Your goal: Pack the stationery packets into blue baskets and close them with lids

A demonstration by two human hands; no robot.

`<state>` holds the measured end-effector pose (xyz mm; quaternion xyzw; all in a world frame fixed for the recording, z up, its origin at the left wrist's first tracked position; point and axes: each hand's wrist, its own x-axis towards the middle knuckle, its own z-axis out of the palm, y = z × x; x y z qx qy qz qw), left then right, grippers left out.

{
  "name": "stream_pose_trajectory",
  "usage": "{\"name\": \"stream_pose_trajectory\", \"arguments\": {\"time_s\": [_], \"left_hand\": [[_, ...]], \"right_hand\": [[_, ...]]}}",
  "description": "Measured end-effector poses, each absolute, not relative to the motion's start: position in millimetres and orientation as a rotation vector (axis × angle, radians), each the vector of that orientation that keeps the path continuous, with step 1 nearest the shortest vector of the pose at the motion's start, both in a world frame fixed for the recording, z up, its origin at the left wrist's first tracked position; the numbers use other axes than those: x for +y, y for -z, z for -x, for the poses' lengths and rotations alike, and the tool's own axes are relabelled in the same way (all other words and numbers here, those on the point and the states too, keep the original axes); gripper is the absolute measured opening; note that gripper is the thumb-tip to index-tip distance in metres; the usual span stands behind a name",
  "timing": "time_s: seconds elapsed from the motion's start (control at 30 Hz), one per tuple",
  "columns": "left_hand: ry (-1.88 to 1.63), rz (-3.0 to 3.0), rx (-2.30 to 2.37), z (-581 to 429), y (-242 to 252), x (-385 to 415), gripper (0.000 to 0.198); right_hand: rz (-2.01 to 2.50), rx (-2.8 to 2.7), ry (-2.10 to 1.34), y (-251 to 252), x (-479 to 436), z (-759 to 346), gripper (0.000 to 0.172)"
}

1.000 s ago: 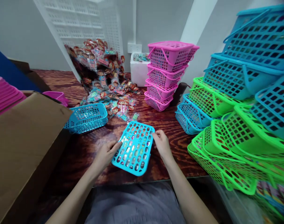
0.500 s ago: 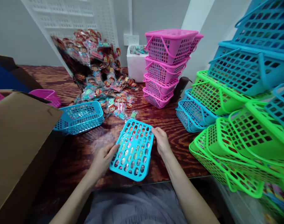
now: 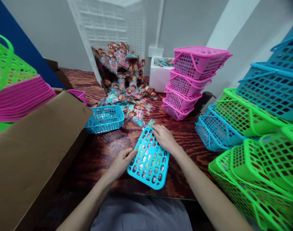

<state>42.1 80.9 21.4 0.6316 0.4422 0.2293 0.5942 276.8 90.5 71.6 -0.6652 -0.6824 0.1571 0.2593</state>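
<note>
Right in front of me is a blue basket with a perforated lid (image 3: 148,150); small colourful packed items show through the lid's holes. My left hand (image 3: 126,158) is closed on its left edge, thumb on top. My right hand (image 3: 163,136) is closed over its far right corner, the fingertips partly hidden. Just beyond lies a small clear packet (image 3: 151,122), near a heap of bagged doll-shaped packs (image 3: 137,110). An open blue basket (image 3: 105,119) stands to the left of the heap.
A cardboard box (image 3: 40,144) fills the left side, with stacked pink lids or baskets (image 3: 21,99) behind it. Pink filled baskets (image 3: 196,64) are stacked at the back. Blue baskets (image 3: 269,86) and green baskets (image 3: 252,173) crowd the right. A white foam box (image 3: 158,75) stands by the wall.
My right hand has moved from the lid's right side to its far corner, reaching over the top. The left hand still holds the left edge. The view has turned left.
</note>
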Motion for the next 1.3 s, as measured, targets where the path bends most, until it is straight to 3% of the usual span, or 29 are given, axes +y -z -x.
{"name": "stream_pose_trajectory", "arguments": {"time_s": [0.17,0.43,0.67,0.8,0.9,1.03,1.3], "left_hand": [[-0.524,-1.477,0.977,-41.3,-25.6,82.2,0.048],[-0.526,-1.45,0.988,-33.9,-16.5,80.1,0.047],[-0.559,-1.489,0.996,-51.4,-18.8,52.6,0.049],[-0.598,-1.734,1.223,-56.3,-34.7,52.4,0.042],[-0.781,-1.806,1.327,-62.4,-45.6,70.1,0.023],[-0.79,-1.731,1.147,-80.4,-47.1,99.4,0.016],[-0.845,-1.739,1.366,-106.4,-46.0,104.2,0.009]], "right_hand": [[1.964,-1.67,-0.601,-69.3,122.8,-262.9,0.03],[1.778,-1.682,-1.031,-65.3,156.0,-271.7,0.036],[1.594,-1.595,-1.175,-64.3,137.0,-276.6,0.04],[1.536,-1.572,-1.267,-66.6,129.4,-280.9,0.044],[1.529,-1.58,-1.276,-68.0,130.9,-280.7,0.047],[1.535,-1.589,-1.293,-66.9,133.5,-282.2,0.049],[1.551,-1.703,-1.163,-58.8,133.0,-285.1,0.042]]}}
